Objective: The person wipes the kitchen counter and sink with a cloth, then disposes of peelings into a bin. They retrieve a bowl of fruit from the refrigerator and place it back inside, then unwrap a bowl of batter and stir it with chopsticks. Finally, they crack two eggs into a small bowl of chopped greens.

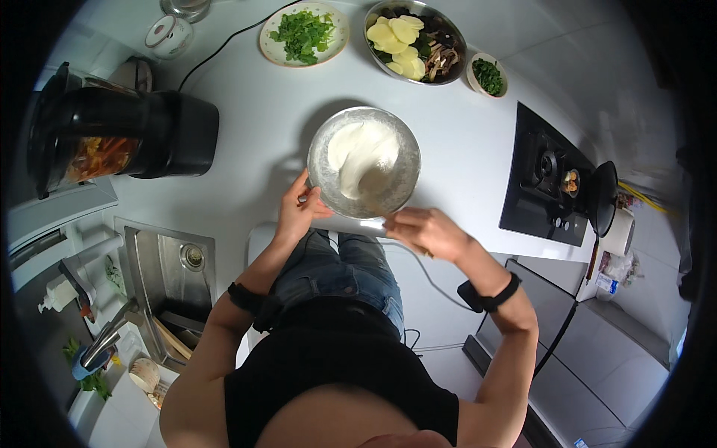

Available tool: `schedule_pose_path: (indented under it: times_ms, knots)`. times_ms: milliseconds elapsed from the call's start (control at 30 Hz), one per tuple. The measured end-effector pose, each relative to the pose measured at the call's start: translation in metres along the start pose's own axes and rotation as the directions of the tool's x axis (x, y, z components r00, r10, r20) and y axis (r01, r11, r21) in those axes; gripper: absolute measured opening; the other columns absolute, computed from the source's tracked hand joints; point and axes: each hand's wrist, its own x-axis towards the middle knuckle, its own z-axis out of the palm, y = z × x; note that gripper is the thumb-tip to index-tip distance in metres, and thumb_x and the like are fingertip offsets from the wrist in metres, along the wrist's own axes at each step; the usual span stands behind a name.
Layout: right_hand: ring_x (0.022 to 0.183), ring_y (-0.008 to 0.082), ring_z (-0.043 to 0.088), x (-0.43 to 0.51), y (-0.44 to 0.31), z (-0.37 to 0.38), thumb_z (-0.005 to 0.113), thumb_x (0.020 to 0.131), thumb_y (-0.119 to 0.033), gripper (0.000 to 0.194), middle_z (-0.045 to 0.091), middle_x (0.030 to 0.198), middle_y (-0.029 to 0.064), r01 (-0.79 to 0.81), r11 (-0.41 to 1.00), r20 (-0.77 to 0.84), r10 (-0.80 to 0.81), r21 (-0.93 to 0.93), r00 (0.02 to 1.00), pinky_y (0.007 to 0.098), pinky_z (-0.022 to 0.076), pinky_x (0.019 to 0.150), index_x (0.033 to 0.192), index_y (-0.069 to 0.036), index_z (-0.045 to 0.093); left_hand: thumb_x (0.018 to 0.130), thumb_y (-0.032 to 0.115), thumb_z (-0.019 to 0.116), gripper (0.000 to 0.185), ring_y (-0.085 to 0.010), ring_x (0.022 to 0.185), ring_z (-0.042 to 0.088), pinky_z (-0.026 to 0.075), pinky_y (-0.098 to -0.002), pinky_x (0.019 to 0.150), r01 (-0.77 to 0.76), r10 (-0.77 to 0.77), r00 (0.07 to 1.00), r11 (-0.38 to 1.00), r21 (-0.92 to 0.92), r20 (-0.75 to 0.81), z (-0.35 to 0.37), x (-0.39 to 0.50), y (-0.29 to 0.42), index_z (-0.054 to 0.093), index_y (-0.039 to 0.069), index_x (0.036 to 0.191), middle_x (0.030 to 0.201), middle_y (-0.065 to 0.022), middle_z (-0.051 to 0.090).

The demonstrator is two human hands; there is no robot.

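Note:
A round metal mixing bowl (411, 147) stands before me on the white countertop, its inner wall smeared with white. In it lies a white floury mass (358, 147); whether it is powder or wet dough I cannot tell. My left hand (298, 211) grips the bowl's near left side, fingers against the rim and outer wall. At the near right rim, my right hand (428, 231) holds the handle of a stirring utensil (374, 182). The utensil's brownish head is inside the bowl, touching the white mass, and motion blurs its shape.
A plate of chopped greens (302, 36), a metal bowl of sliced vegetables (399, 42) and a small bowl of chopped herbs (487, 77) line the back. Left are a black appliance (179, 134) and a sink (168, 263). Right is a black gas hob (538, 185) with a pan (604, 199).

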Motion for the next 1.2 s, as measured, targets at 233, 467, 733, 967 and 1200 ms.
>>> schedule_pose_path:
  times_ms: [233,467,733,967,1200]
  knots:
    - [0.072,0.0230,0.066,-0.006,-0.007,-0.019,0.069,0.083,-0.006,0.011,0.068,0.090,0.0099,-0.178,0.984,-0.127,0.174,-0.022,0.976,0.0341,0.0580,0.063,0.093,-0.002,0.072,0.101,0.008,0.052,0.059,-0.0262,0.072,0.071,0.064,-0.0361,0.066,0.020,-0.020,0.999,1.000,-0.007,-0.026,0.003,-0.003,0.000,0.025,0.000,0.153,0.085,-0.0118,0.060]
    - [0.064,0.0255,0.064,-0.015,-0.012,-0.022,0.068,0.085,-0.007,0.010,0.066,0.084,0.0113,-0.235,0.971,-0.212,0.239,0.046,0.948,0.0372,0.0559,0.060,0.094,-0.001,0.070,0.101,0.008,0.052,0.058,-0.0252,0.072,0.071,0.063,-0.0353,0.067,0.032,-0.032,0.999,0.999,0.002,-0.042,0.004,-0.006,0.003,0.026,0.002,0.153,0.085,-0.0118,0.061]
    - [0.070,0.0200,0.067,-0.001,0.003,0.006,0.062,0.095,-0.004,0.011,0.070,0.084,0.0127,-0.531,0.770,-0.483,0.637,0.353,0.601,0.0293,0.0531,0.063,0.093,0.001,0.071,0.101,0.008,0.052,0.057,-0.0256,0.071,0.072,0.063,-0.0352,0.068,-0.011,0.011,1.000,1.000,-0.028,-0.020,0.008,-0.009,0.000,0.027,0.003,0.153,0.085,-0.0119,0.062]
    - [0.081,0.0165,0.068,0.014,0.020,0.012,0.055,0.101,-0.012,0.024,0.072,0.091,0.0116,-0.400,0.631,-0.421,0.758,0.664,0.497,0.0304,0.0559,0.077,0.095,0.006,0.070,0.101,0.007,0.052,0.058,-0.0262,0.072,0.072,0.064,-0.0368,0.067,0.035,-0.038,0.998,0.998,-0.047,-0.052,0.006,-0.011,-0.005,0.027,0.004,0.153,0.085,-0.0118,0.062]
    - [0.079,0.0152,0.066,0.026,0.036,0.007,0.062,0.097,-0.012,0.019,0.071,0.086,0.0106,-0.304,0.513,-0.353,0.820,0.803,0.451,0.0263,0.0529,0.073,0.094,0.005,0.070,0.101,0.007,0.052,0.059,-0.0281,0.073,0.072,0.064,-0.0359,0.067,0.029,-0.030,0.999,0.998,-0.055,-0.027,0.005,-0.013,-0.006,0.024,0.000,0.153,0.087,-0.0124,0.060]
